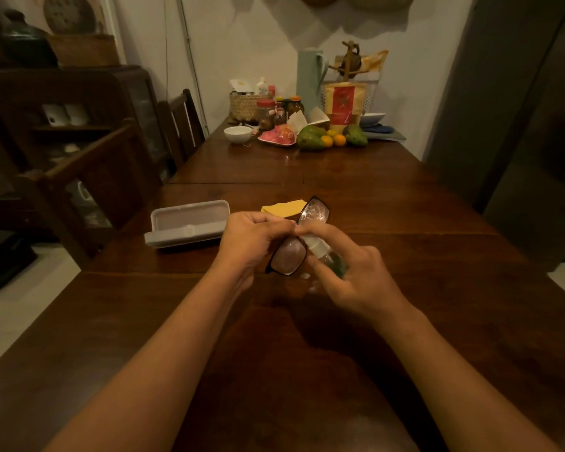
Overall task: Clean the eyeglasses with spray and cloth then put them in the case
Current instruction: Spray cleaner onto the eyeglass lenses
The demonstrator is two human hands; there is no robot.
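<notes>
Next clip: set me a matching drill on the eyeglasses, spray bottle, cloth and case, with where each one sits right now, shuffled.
Things:
1. eyeglasses
2. spray bottle
3. yellow cloth
4. grey case

Places:
A. lying open on the table, left of the hands
B. held in the left hand
C. flat on the table behind the hands
D. held in the right hand

Pairs: 1-B, 2-D, 3-C, 4-A

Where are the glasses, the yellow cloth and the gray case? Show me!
glasses (289, 256), head view, on the nearer lens.
yellow cloth (282, 207), head view, on the middle of the folded cloth.
gray case (190, 218), head view, on the inside of the open lid.
</notes>
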